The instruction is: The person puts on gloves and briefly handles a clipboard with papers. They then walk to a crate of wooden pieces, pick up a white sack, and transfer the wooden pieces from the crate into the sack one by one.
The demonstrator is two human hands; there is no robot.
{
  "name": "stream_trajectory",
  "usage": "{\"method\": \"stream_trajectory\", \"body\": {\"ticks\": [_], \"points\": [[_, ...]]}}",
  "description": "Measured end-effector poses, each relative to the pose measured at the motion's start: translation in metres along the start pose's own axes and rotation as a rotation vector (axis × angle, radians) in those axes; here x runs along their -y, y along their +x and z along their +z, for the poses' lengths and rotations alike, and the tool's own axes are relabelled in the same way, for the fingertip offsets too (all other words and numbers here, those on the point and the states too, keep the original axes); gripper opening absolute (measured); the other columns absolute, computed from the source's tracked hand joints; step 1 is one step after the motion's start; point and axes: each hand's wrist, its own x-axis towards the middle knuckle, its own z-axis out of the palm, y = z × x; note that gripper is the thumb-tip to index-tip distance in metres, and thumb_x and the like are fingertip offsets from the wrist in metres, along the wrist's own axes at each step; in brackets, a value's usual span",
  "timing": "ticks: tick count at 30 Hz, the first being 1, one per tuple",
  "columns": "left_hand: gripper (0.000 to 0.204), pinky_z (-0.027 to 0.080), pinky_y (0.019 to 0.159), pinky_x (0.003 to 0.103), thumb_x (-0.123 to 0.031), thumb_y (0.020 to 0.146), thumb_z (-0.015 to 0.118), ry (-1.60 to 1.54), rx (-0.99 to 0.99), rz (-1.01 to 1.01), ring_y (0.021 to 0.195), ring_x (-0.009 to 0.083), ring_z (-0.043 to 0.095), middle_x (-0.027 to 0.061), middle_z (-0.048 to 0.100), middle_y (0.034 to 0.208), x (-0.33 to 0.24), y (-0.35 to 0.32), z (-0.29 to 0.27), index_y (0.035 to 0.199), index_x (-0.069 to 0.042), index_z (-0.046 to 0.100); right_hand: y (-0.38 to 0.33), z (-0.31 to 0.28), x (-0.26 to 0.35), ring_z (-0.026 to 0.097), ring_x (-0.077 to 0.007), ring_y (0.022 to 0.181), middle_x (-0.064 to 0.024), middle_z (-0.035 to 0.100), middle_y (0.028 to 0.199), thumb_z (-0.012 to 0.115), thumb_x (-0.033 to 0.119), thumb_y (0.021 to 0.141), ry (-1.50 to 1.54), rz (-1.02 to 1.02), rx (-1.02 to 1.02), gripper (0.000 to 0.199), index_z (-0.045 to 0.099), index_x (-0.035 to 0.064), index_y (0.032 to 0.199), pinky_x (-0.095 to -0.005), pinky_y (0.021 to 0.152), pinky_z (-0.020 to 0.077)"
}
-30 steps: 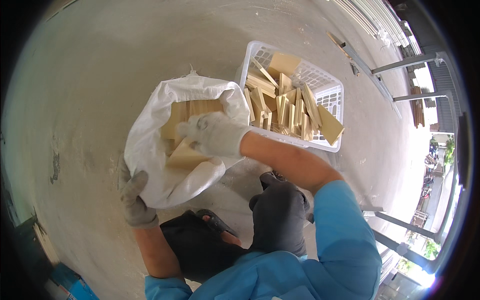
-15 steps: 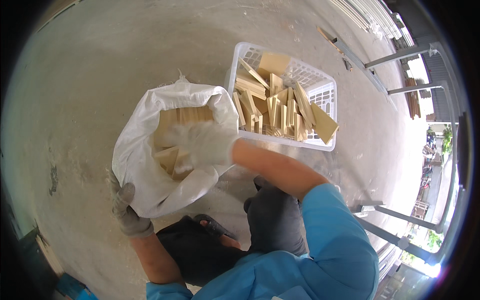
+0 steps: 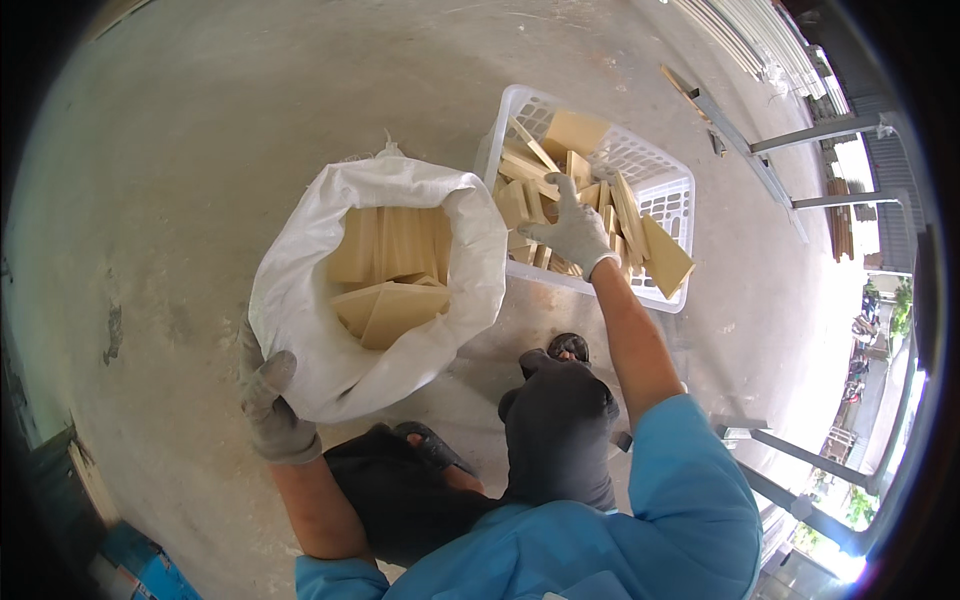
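Note:
A white woven sack (image 3: 285, 265) stands with its mouth wide and its rim rolled outward. Thin pale wooden boards (image 3: 405, 315) fill the part I can see inside. My left hand (image 3: 278, 415), in a grey-white glove, grips the near left side of the sack, with some fingers hidden behind it. My right hand (image 3: 578, 228), gloved too, is over the near part of a white plastic basket (image 3: 683, 205). Its thumb and fingers are spread apart in a curve with nothing between them. Just beneath the hand are small wooden boards (image 3: 628, 215), jumbled, many on edge.
Grey metal frame bars (image 3: 820, 133) extend along the right side. Long pale strips (image 3: 725, 40) lie at the far right. A blue object (image 3: 165, 575) is at the lower left. My feet in dark sandals (image 3: 435, 450) are close to the sack on the concrete floor (image 3: 180, 200).
My right hand has left the sack's mouth and moved right to over the basket, uncovering the boards in the sack. The left hand stays on the sack's side. The whole view has shifted slightly.

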Motion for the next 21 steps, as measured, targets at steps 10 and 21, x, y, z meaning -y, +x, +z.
{"method": "stream_trajectory", "body": {"ticks": [10,21], "points": [[0.071,0.036,0.108,0.039,-0.019,0.074,0.057,0.038,0.071,0.038,0.127,0.03,0.047,0.0203,0.049,0.135,0.004,-0.001,0.0,0.139,0.006,0.04,-0.002,0.006,0.018,0.069,-0.0343,0.088,-0.0216,0.068,0.099,0.066,0.025,0.083,-0.196,0.039,-0.109,0.072,0.029,0.012,0.143,-0.0425,0.075,0.0549],[0.074,0.036,0.107,0.037,-0.019,0.073,0.061,-0.023,0.105,-0.026,0.124,0.0281,0.05,0.0185,0.051,0.133,0.003,0.006,-0.003,0.138,0.007,0.039,-0.013,0.048,0.006,0.065,-0.0375,0.1,-0.0225,0.061,0.118,0.063,0.034,0.083,-0.273,0.077,-0.009,0.071,0.031,0.0099,0.142,-0.046,0.083,0.051]]}}
